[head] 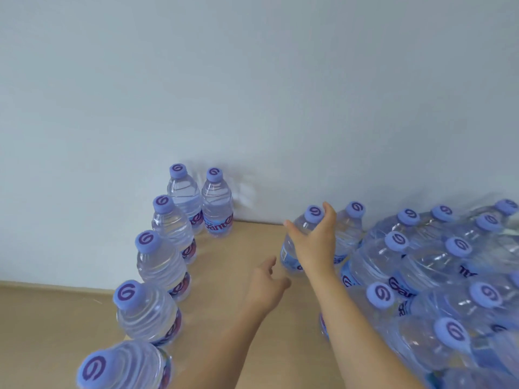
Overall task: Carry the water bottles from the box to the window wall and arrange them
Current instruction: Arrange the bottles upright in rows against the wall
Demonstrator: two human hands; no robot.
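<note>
Several clear water bottles with purple caps stand on the floor in a row (161, 265) that curves along the white wall, ending at two bottles (216, 209) in the corner. One more bottle (289, 256) stands alone by the wall. My right hand (311, 242) lies over its shoulder, thumb and fingers spread straight beside the cap. My left hand (266, 287) hovers lower, just left of that bottle's base, with relaxed fingers holding nothing. Another bottle (351, 223) stands right behind it.
A dense group of bottles in clear shrink wrap (421, 276) fills the right side. The white wall (252, 94) meets the tan floor (238, 248) behind the bottles. Bare floor lies between the left row and the right group.
</note>
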